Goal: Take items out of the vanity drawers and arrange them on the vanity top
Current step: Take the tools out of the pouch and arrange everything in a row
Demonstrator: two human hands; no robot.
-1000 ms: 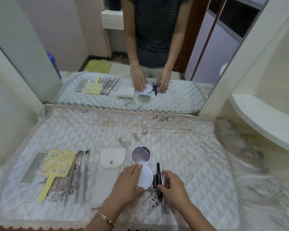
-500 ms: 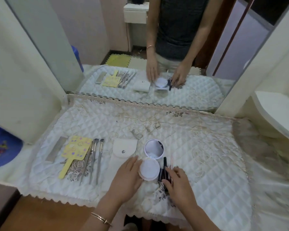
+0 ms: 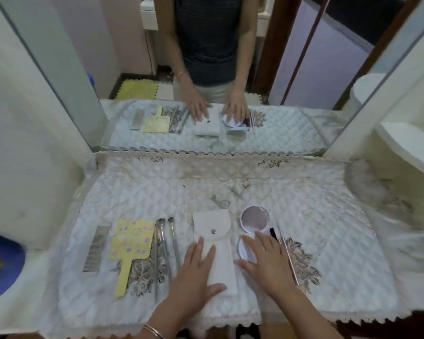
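On the quilted white vanity cloth (image 3: 230, 187) a row of items lies near the front edge: a metal comb (image 3: 96, 248), a yellow hand mirror (image 3: 130, 248), several makeup brushes (image 3: 165, 248), a white snap pouch (image 3: 216, 243), an open round compact mirror (image 3: 254, 219), a black pencil (image 3: 273, 233) and a thin rose-gold stick (image 3: 289, 260). My left hand (image 3: 196, 272) rests flat, fingers apart, on the pouch's lower left part. My right hand (image 3: 264, 260) lies flat with fingers spread over the compact's lower half and holds nothing.
A large mirror (image 3: 206, 69) stands behind the cloth and reflects the person and the items. A white wall panel (image 3: 27, 143) rises at the left, a curved white shelf (image 3: 406, 143) at the right. A blue object (image 3: 0, 263) sits at the far left edge.
Both hands let go and flattened: the left moved from the compact onto the pouch, the right released the pencil and stick and now covers the compact. The camera view shifted back and left.
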